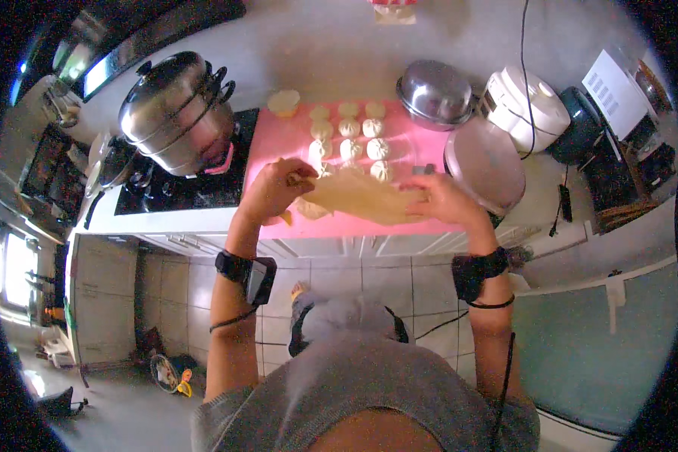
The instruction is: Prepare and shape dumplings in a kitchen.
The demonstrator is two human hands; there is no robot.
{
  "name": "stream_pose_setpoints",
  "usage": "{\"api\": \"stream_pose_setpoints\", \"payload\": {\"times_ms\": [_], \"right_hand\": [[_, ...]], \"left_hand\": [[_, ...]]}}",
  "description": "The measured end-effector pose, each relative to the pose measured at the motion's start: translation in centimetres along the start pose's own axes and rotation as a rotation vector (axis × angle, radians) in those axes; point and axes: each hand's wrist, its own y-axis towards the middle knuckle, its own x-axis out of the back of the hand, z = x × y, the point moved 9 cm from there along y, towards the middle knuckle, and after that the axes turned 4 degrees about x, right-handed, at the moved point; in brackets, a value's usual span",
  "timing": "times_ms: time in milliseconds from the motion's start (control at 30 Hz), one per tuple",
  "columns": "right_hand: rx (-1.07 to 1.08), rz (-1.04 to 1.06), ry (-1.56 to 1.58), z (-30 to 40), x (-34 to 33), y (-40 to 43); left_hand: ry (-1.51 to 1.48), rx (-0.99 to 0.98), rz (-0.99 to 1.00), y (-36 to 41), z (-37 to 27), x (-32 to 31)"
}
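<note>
My left hand (278, 185) pinches the left end of a thin yellowish sheet (367, 198), perhaps paper or cloth. Its right end is gripped by my right hand (442, 198). Stretched between both hands, the sheet hangs over the near part of a pink mat (257, 147). Just beyond it stand rows of pleated dough buns (351, 150), the nearest partly hidden by the sheet. Several flat pale rounds (348, 109) lie at the far end of the rows. Under the sheet's left side, a crumpled pale piece (313, 208) shows; its kind is unclear.
At left, a tall metal steamer pot (176, 113) stands on a black cooktop (152, 195). Back right are a metal lidded pot (436, 93) and a white rice cooker (525, 107). A large pinkish round lid or tray (485, 164) sits near my right hand. Cabinet doors (316, 247) run below the counter.
</note>
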Motion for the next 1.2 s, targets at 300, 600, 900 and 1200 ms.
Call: {"api": "stream_pose_setpoints", "payload": {"times_ms": [300, 600, 900, 1200], "right_hand": [[-0.156, -0.158, 0.395, -4.2, 1.5, 0.4], [0.096, -0.064, 0.328, 3.4, 0.0, 3.6], [0.018, 0.093, 0.263, 3.1, -1.5, 2.0], [-0.129, -0.034, 0.662, -3.9, 1.6, 1.5]], "left_hand": [[-0.009, 0.009, -0.116, 0.4, 0.1, 1.5], [-0.067, -0.152, -0.014, 0.4, -2.9, -0.8], [-0.345, -0.058, 0.221, -0.5, -4.5, -4.6], [-0.165, 0.038, -0.017, 1.3, -6.0, 0.7]]}}
